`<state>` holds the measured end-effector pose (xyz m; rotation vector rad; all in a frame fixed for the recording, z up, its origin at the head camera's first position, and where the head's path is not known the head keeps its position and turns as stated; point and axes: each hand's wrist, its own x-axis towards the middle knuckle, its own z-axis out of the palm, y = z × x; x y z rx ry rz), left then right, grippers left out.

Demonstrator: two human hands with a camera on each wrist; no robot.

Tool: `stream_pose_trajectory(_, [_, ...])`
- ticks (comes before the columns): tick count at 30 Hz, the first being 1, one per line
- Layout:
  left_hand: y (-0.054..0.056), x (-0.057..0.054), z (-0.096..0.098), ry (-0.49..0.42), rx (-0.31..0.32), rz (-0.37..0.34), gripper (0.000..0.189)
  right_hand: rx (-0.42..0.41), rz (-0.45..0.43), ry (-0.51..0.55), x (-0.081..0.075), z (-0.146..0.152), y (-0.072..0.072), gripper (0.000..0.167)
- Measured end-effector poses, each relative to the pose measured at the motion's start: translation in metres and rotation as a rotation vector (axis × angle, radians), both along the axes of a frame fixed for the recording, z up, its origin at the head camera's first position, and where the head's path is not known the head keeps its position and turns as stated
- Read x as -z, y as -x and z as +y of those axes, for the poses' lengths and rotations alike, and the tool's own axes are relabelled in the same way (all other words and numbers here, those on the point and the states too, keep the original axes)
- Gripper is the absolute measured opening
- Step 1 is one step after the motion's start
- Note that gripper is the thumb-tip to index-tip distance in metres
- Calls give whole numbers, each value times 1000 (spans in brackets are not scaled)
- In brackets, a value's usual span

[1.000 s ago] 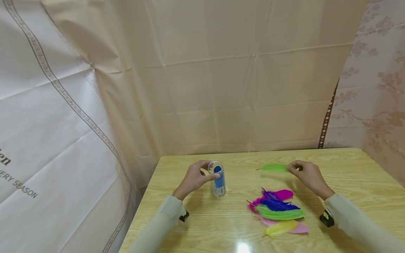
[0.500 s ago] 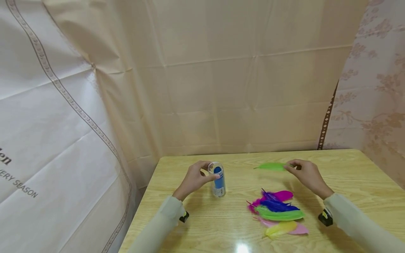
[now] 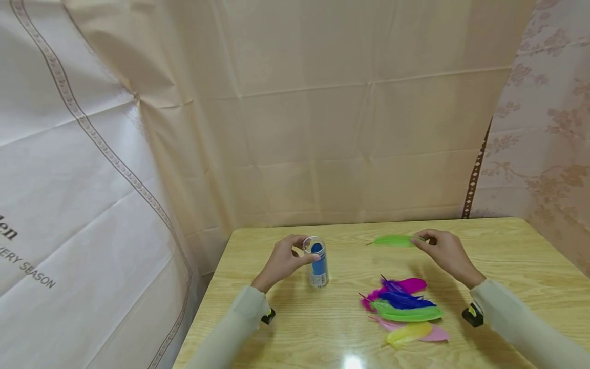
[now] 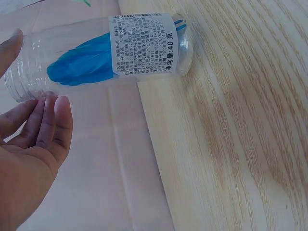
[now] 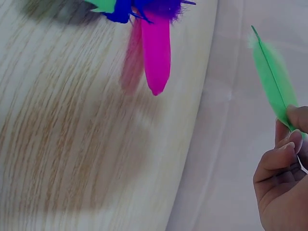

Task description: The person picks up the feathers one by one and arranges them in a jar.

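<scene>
A clear plastic jar (image 3: 319, 271) with a white printed label stands upright on the table, its mouth uncovered. Blue feathers (image 4: 84, 60) lie inside it, their quills toward the bottom. My left hand (image 3: 285, 260) grips the jar near its rim, thumb on one side and fingers on the other. To the right, my right hand (image 3: 444, 251) pinches a light green feather (image 3: 392, 241) by its broad tip, above the table. The bare quill of that feather points left, toward the jar. In the right wrist view, thumb and fingertips close on the green vane (image 5: 275, 79).
Between the forearms lies a loose pile of feathers: magenta (image 3: 415, 285), dark blue (image 3: 405, 300), green (image 3: 407, 311), pink (image 3: 438, 334) and yellow (image 3: 409, 333). The wood-grain table (image 3: 276, 343) ends at a beige cloth (image 3: 341, 154) hanging behind it.
My right hand has moved slightly left and up with the green feather, bringing its quill nearer the jar. The left hand and jar stay put.
</scene>
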<state>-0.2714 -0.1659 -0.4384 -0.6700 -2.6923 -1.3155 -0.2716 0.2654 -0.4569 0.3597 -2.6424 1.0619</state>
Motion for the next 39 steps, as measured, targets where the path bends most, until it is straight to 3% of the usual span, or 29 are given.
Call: stream_pose_trajectory(39, [0, -1, -1, 8, 6, -11, 55, -40, 80, 40, -22, -30, 0, 26])
